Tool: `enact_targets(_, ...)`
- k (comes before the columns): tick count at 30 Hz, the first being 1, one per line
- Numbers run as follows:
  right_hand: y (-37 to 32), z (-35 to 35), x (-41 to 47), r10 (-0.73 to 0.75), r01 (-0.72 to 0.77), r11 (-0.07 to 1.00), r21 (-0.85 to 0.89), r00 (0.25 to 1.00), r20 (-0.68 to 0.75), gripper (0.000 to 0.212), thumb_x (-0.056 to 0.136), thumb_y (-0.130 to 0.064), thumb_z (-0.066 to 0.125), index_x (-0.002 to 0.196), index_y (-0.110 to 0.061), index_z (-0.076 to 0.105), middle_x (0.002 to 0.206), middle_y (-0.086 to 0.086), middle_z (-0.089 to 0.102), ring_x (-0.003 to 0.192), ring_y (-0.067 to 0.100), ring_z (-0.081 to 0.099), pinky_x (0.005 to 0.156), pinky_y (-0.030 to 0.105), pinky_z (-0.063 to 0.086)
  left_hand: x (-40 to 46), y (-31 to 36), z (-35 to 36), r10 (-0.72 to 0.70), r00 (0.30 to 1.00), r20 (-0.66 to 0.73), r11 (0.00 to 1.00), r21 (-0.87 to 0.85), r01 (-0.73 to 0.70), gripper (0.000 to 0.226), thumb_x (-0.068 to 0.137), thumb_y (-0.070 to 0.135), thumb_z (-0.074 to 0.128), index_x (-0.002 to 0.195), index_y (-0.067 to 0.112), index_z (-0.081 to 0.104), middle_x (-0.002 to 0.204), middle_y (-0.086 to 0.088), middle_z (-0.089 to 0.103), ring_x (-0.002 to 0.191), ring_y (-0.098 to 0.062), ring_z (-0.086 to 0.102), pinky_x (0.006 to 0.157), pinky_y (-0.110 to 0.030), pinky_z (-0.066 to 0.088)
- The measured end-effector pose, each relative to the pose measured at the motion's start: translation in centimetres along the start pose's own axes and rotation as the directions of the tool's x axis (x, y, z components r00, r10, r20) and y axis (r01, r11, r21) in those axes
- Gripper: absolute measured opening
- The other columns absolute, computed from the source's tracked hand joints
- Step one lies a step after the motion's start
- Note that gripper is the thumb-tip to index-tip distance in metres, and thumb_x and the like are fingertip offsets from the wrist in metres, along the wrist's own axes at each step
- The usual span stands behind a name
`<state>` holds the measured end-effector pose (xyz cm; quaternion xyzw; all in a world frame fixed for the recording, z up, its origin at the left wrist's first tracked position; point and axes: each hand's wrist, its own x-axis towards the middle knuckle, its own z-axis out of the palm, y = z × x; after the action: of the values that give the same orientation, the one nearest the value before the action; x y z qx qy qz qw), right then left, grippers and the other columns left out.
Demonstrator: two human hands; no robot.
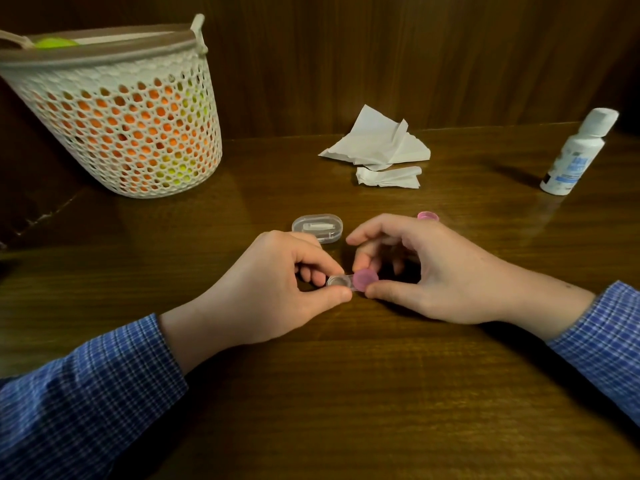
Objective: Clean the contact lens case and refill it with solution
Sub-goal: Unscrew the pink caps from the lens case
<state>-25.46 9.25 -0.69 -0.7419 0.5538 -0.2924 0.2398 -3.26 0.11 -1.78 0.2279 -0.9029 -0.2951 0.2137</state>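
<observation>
Pinching lens case (341,283) with our left hand (277,289); right hand (422,271) grips pink cap (365,279) on it. Left well uncapped, second cap (428,216) beyond case. Bottle (578,154) far right of case, closed; which stage we are at, we cannot tell.

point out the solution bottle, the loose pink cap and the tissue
solution bottle (575,157): head view, on its white body.
loose pink cap (428,216): head view, on its top, behind the right hand.
tissue (377,142): head view, on the larger crumpled sheet.
</observation>
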Motion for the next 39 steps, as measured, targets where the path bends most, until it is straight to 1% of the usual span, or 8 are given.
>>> enact_targets(7, 0.06, 0.64, -0.06, 0.022, -0.026, 0.998, -0.053, 0.997, -0.077, 0.053, 0.079, -0.039, 0.085, 0.126, -0.032, 0.061, 0.098, -0.019, 0.071, 0.097, -0.001, 0.067, 0.080, 0.023, 0.057, 0.03, 0.07, -0.02, 0.004, 1.000, -0.004, 1.000, 0.009, -0.004, 0.018, 0.082, 0.036, 0.080, 0.099, 0.031, 0.081, 0.082, 0.011, 0.070, 0.082, -0.016, 0.066, 0.065, -0.031, 0.055)
enact_targets(11, 0.02, 0.56, 0.23, 0.008, -0.008, 1.000, -0.013, 0.998, -0.058, 0.051, 0.082, -0.029, 0.084, 0.127, -0.031, 0.060, 0.101, -0.022, 0.072, 0.097, 0.000, 0.070, 0.085, 0.020, 0.056, 0.07, 0.07, 0.01, -0.011, 1.000, 0.004, 1.000, -0.008, 0.011, 0.017, 0.082, 0.035, 0.081, 0.099, 0.031, 0.081, 0.083, 0.011, 0.070, 0.083, -0.015, 0.066, 0.065, -0.030, 0.055)
enact_targets(17, -0.03, 0.29, 0.20, 0.000, 0.001, 1.000, 0.017, 1.000, -0.026, 0.049, 0.085, -0.019, 0.083, 0.127, -0.028, 0.060, 0.104, -0.019, 0.074, 0.102, 0.001, 0.070, 0.095, 0.024, 0.055, 0.00, 0.17, 0.00, -0.014, 1.000, 0.001, 1.000, -0.019, 0.014, 0.018, 0.082, 0.035, 0.081, 0.099, 0.030, 0.081, 0.083, 0.010, 0.070, 0.082, -0.014, 0.066, 0.066, -0.031, 0.056)
enact_targets(20, 0.16, 0.51, 0.16, -0.009, 0.010, 1.000, 0.011, 0.999, -0.041, 0.048, 0.085, -0.022, 0.083, 0.127, -0.027, 0.061, 0.102, -0.016, 0.073, 0.101, 0.002, 0.070, 0.091, 0.022, 0.056, 0.01, 0.22, -0.04, -0.019, 1.000, 0.009, 1.000, -0.024, 0.019, 0.017, 0.082, 0.036, 0.080, 0.098, 0.030, 0.081, 0.083, 0.009, 0.070, 0.082, -0.015, 0.066, 0.066, -0.030, 0.055)
enact_targets(24, 0.25, 0.84, 0.25, 0.000, -0.005, 0.999, -0.041, 0.994, -0.108, 0.045, 0.079, -0.036, 0.086, 0.118, -0.030, 0.066, 0.096, -0.016, 0.071, 0.095, 0.002, 0.068, 0.081, 0.017, 0.056, -0.01, 0.20, -0.11, -0.017, 1.000, 0.010, 1.000, -0.013, 0.017, 0.017, 0.083, 0.037, 0.079, 0.098, 0.030, 0.081, 0.083, 0.010, 0.069, 0.083, -0.014, 0.066, 0.066, -0.027, 0.055)
enact_targets(27, 0.40, 0.77, 0.31, 0.009, -0.009, 1.000, 0.002, 0.995, -0.101, 0.044, 0.079, -0.031, 0.087, 0.117, -0.030, 0.066, 0.096, -0.017, 0.072, 0.091, 0.004, 0.070, 0.080, 0.019, 0.057, 0.03, 0.18, -0.10, -0.019, 1.000, 0.014, 1.000, -0.013, 0.020, 0.016, 0.083, 0.036, 0.079, 0.098, 0.030, 0.081, 0.083, 0.010, 0.069, 0.082, -0.014, 0.066, 0.067, -0.030, 0.056)
enact_targets(31, 0.33, 0.43, 0.27, 0.005, -0.003, 0.999, 0.035, 0.998, -0.056, 0.044, 0.082, -0.022, 0.086, 0.119, -0.029, 0.064, 0.100, -0.019, 0.073, 0.095, 0.004, 0.071, 0.087, 0.022, 0.057, 0.04, 0.27, -0.12, -0.027, 0.999, 0.019, 0.999, -0.026, 0.027, 0.016, 0.082, 0.037, 0.079, 0.097, 0.031, 0.081, 0.084, 0.010, 0.069, 0.082, -0.014, 0.066, 0.066, -0.030, 0.055)
enact_targets(39, 0.10, 0.19, 0.21, -0.005, 0.005, 1.000, 0.014, 0.999, -0.038, 0.040, 0.083, -0.022, 0.085, 0.118, -0.028, 0.065, 0.101, -0.017, 0.072, 0.097, 0.004, 0.070, 0.087, 0.022, 0.057, -0.03, 0.35, -0.12, -0.030, 0.999, 0.017, 0.999, -0.027, 0.031, 0.017, 0.082, 0.034, 0.081, 0.098, 0.030, 0.082, 0.082, 0.009, 0.069, 0.081, -0.015, 0.065, 0.065, -0.030, 0.055)
